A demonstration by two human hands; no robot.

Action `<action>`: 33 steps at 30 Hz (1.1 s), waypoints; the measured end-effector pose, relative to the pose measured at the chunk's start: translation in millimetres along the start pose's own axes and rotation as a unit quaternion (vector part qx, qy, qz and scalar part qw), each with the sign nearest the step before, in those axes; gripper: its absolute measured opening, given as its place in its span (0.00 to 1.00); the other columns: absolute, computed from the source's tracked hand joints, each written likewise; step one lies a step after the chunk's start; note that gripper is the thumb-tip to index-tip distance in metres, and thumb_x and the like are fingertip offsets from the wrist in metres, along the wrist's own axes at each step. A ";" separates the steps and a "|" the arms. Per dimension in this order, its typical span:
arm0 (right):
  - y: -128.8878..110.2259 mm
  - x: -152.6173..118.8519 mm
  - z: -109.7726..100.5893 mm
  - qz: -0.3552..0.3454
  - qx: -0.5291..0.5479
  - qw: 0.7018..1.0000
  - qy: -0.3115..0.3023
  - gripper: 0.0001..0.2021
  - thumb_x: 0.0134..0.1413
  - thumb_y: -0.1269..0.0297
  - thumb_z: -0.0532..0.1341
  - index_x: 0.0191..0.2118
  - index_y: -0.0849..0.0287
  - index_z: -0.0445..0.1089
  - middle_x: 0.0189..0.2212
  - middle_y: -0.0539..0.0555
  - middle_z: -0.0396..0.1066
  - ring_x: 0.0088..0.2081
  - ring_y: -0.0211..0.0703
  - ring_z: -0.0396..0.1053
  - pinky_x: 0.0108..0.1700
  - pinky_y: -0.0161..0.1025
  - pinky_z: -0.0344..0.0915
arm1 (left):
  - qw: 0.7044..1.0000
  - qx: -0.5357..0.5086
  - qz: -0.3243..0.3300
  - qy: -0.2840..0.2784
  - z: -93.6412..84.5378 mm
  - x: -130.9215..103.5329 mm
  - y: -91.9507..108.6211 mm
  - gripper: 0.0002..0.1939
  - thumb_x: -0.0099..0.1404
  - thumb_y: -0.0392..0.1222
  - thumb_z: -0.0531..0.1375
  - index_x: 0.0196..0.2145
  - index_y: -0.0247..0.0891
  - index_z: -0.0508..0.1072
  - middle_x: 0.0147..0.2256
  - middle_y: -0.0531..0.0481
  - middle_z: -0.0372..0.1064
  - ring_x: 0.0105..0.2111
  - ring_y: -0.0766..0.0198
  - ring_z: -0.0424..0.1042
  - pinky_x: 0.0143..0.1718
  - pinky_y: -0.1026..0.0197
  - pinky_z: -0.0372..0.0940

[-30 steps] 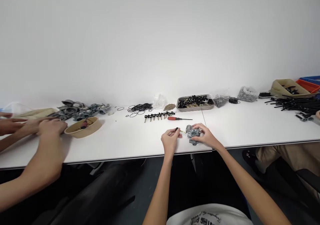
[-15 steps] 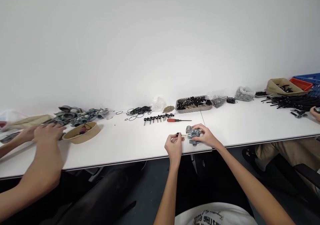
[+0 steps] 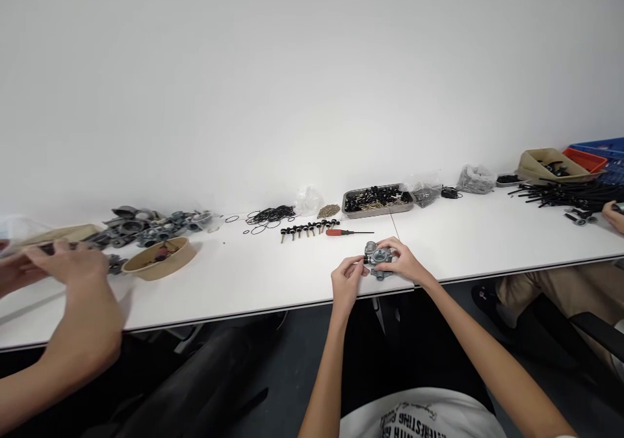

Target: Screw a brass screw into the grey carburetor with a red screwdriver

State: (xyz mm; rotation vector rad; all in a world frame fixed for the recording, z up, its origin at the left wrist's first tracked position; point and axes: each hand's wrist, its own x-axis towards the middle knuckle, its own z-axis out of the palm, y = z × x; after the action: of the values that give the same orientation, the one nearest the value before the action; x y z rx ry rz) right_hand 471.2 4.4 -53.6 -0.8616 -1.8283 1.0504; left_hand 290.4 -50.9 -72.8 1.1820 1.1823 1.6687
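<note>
Since a second ago, the left hand (image 3: 347, 280) has closed in from the side and now meets the small grey cast-metal carburettor body (image 3: 376, 260), where earlier a gap and a slim brass pin with a black head lay between them; that pin is no longer visible. The right hand (image 3: 402, 264) has stayed on the part throughout.

The carburettor body is dull grey, lumpy, with a round bore on top and short stubs sticking out below. It sits near the front edge of the white worktop (image 3: 273, 282), just in front of the red-handled screwdriver (image 3: 347, 232). The right hand's fingers are wrapped over its far and right sides, grasping it; the left hand's fingers (image 3: 359, 268) are pinched together against its left face, though what they pinch cannot be made out.

Behind the carburettor body, beyond the screwdriver, stands a shallow metal tray of black and brass parts (image 3: 376, 199). Left of the screwdriver lies a row of black-headed brass pins (image 3: 308, 229), with loose black rubber rings (image 3: 269, 217) behind them.

Far left of the carburettor body, another person's hands (image 3: 73, 269) work beside a tan paper bowl (image 3: 158, 258) and a heap of grey castings (image 3: 151, 222).

Dark lettering shows on the white shirt (image 3: 414, 418) at the bottom, too foreshortened to read.
</note>
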 end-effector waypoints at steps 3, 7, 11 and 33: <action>1.3 -0.1 -0.2 -0.002 0.001 1.000 0.002 0.22 0.42 0.56 0.74 0.44 0.55 0.74 0.52 0.56 0.69 0.52 0.49 0.68 0.53 0.45 0.62 | 1.000 -0.008 0.014 -0.001 0.9 -1.4 -0.3 0.20 0.54 0.54 0.69 0.36 0.34 0.80 0.30 0.45 0.76 0.26 0.62 0.75 0.33 0.57 0.71; 1.9 -0.5 -0.7 -0.002 -0.002 1.000 0.003 0.22 0.42 0.55 0.74 0.44 0.55 0.74 0.52 0.57 0.69 0.52 0.50 0.68 0.52 0.45 0.63 | 1.000 -0.014 0.018 -0.005 0.4 -0.8 -1.5 0.19 0.51 0.52 0.70 0.36 0.35 0.81 0.35 0.43 0.76 0.26 0.63 0.75 0.32 0.58 0.72; 1.2 -1.2 -1.6 0.000 0.003 1.000 0.005 0.22 0.41 0.55 0.74 0.43 0.55 0.74 0.53 0.57 0.69 0.54 0.51 0.68 0.54 0.46 0.63 | 1.000 -0.011 0.025 -0.010 -0.9 1.8 -2.8 0.19 0.52 0.53 0.70 0.35 0.35 0.81 0.36 0.43 0.76 0.26 0.63 0.75 0.30 0.58 0.72; 4.9 1.8 0.1 0.020 0.036 0.999 0.008 0.22 0.40 0.55 0.74 0.43 0.56 0.76 0.57 0.60 0.70 0.59 0.55 0.67 0.57 0.50 0.64 | 0.992 0.060 0.094 0.065 7.9 -3.0 -4.2 0.15 0.59 0.54 0.65 0.32 0.39 0.81 0.29 0.47 0.74 0.27 0.62 0.71 0.32 0.58 0.70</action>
State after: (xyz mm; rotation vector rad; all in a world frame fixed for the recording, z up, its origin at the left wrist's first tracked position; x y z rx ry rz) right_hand 471.1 7.9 -57.5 -0.8637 -1.7563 1.1237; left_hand 299.1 -50.5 -76.5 1.3095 1.3012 1.8595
